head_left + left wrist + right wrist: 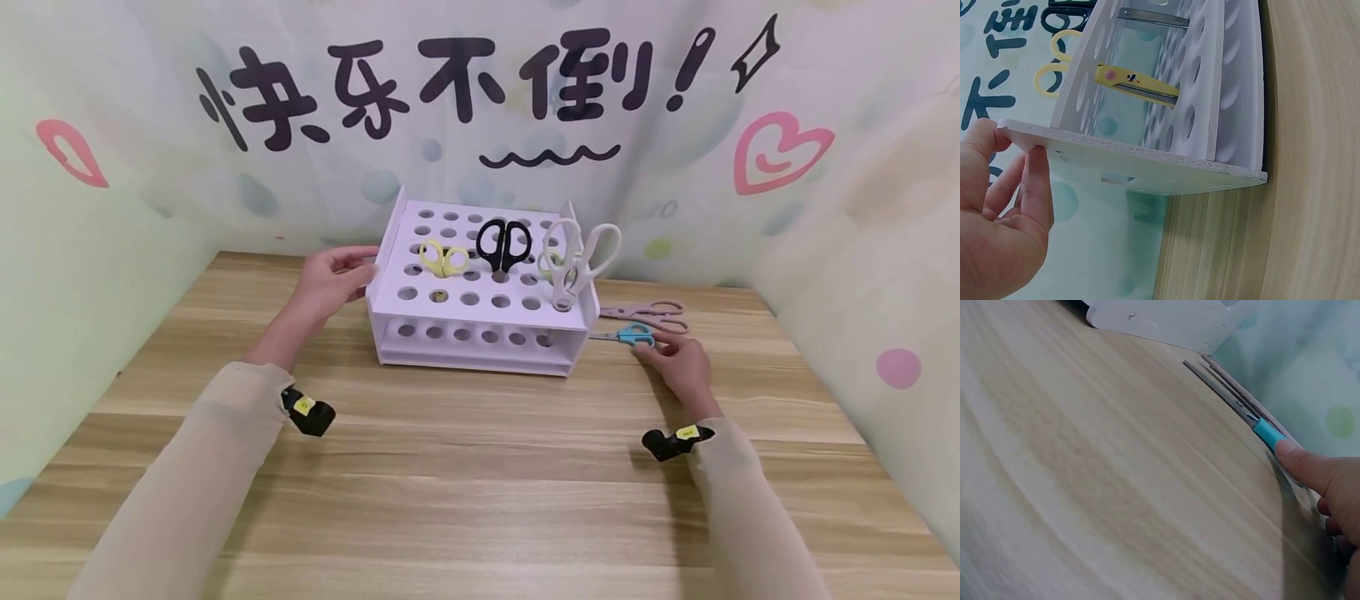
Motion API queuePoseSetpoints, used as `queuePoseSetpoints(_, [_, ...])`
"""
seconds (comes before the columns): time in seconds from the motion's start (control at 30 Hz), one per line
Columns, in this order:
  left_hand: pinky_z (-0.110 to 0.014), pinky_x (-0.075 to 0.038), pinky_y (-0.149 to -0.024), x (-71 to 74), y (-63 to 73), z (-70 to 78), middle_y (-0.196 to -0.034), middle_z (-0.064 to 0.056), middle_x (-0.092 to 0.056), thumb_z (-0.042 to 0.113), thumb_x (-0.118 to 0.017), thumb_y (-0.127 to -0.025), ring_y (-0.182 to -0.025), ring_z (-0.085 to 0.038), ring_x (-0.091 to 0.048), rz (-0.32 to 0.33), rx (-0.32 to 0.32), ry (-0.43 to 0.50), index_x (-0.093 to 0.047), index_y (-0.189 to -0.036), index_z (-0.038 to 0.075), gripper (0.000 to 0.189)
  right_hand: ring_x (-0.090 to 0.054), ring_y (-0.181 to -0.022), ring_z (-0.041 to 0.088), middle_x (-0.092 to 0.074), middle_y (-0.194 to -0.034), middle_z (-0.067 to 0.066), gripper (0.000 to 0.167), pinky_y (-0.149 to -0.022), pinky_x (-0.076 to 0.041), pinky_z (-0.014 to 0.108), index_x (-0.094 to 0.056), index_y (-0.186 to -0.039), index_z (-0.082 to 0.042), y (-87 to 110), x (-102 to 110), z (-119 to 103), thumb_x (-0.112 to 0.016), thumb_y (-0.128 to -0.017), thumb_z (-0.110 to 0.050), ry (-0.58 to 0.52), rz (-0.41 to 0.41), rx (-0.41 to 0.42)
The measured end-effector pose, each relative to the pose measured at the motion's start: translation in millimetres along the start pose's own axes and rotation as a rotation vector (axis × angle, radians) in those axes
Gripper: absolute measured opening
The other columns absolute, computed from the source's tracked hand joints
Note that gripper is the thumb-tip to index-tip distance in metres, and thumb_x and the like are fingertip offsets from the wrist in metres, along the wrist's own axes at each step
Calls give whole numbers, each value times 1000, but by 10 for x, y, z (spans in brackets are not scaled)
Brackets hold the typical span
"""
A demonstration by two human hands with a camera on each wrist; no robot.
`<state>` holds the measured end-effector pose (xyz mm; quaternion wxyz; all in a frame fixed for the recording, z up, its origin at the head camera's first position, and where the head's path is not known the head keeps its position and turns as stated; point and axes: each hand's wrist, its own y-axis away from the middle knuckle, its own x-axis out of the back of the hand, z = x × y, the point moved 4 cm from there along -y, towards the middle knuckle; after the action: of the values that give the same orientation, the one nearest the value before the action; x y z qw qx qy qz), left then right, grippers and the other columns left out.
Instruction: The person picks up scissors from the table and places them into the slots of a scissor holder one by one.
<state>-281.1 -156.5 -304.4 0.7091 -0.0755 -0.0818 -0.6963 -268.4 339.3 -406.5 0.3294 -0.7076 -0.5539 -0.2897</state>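
A white rack (465,310) with rows of round holes stands on the wooden table. My left hand (330,282) pinches the upper edge of its left side panel (1129,164), fingertips against the outer face. To the right of the rack, my right hand (681,367) pinches the handle of the blue scissors (636,334) between thumb and fingers; in the right wrist view their blades (1222,394) point toward the rack. Pink scissors (660,315) lie just behind them. Upright in the rack holes are yellow scissors (444,260), black scissors (504,247) and white scissors (570,271).
Behind the white scissors, a green scissors handle (550,265) shows partly hidden. A patterned cloth backdrop (300,192) with large dark characters rises behind the table (465,475) and along both sides. Small black cameras (309,413) are strapped at both wrists.
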Motion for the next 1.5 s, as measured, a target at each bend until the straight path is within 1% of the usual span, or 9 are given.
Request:
queuePoseSetpoints(0.13, [-17,-52,-70,0,0,9,-97,-4,-50,7,-55,-88,-82,-9,-51,-2,-2,-13,-53,-128,3,40,-45,-71,22,-58,-83,15,53,-56,-35,28,-62,-114,3,-1,-23,-2,-70,-80,-36,7,48,-5])
queuePoseSetpoints(0.27, [-17,-52,-71,0,0,13,-99,-5,-50,8,-55,-88,-84,-10,-52,-4,1,-21,-53,-128,3,40,-42,-68,20,-54,-78,11,53,-53,-33,28,-63,-114,2,-4,-34,3,-70,-79,-37,7,58,-32])
queuePoseSetpoints(0.6, [-17,-52,-71,-8,2,20,-100,-5,-50,8,-55,-88,-85,-10,-52,-8,3,-20,-53,-128,3,40,-45,-75,24,-57,-86,14,52,-58,-35,29,-63,-112,4,1,-12,21,-69,-80,-37,12,41,-70])
queuePoseSetpoints(0.73, [-17,-52,-71,-8,3,22,-100,-6,-50,8,-55,-89,-86,-11,-52,-7,1,-25,-53,-128,4,40,-46,-81,24,-57,-91,15,56,-60,-37,28,-63,-110,5,8,4,48,-68,-79,-42,1,9,-89])
queuePoseSetpoints(0.87, [-17,-52,-71,-7,4,28,-102,-6,-50,9,-55,-89,-86,-11,-52,-10,3,-38,-54,-128,5,39,-46,-82,22,-57,-95,15,63,-58,-41,24,-62,-113,4,20,39,59,-67,-78,-48,-34,-27,-129])
queuePoseSetpoints(1.07, [-18,-52,-73,0,17,34,-103,-7,-49,12,-55,-90,-87,-11,-51,-14,10,-56,-53,-128,5,39,-52,-69,11,-63,-92,17,58,-51,-43,17,-61,-114,5,10,107,44,-71,-78,-39,-74,-5,-115])
queuePoseSetpoints(1.23, [-17,-52,-71,3,18,24,-103,-6,-49,10,-55,-89,-86,-11,-51,-13,12,-44,-53,-129,5,39,-54,-59,2,-64,-87,13,54,-49,-45,15,-59,-117,5,14,158,29,-71,-79,-30,-161,-3,-119])
queuePoseSetpoints(1.43, [-16,-52,-70,4,17,14,-101,-6,-50,8,-55,-89,-85,-10,-52,-9,5,-30,-53,-128,3,40,-50,-66,-1,-62,-90,10,52,-52,-44,13,-57,-123,0,48,272,-71,-69,-82,-28,-193,16,-108])
queuePoseSetpoints(1.5, [-16,-52,-70,1,19,13,-101,-6,-50,9,-55,-89,-85,-10,-52,-11,6,-33,-53,-128,4,40,-50,-67,-4,-62,-86,4,50,-53,-44,12,-57,-123,0,54,313,-107,-69,-82,-25,-202,29,-93])
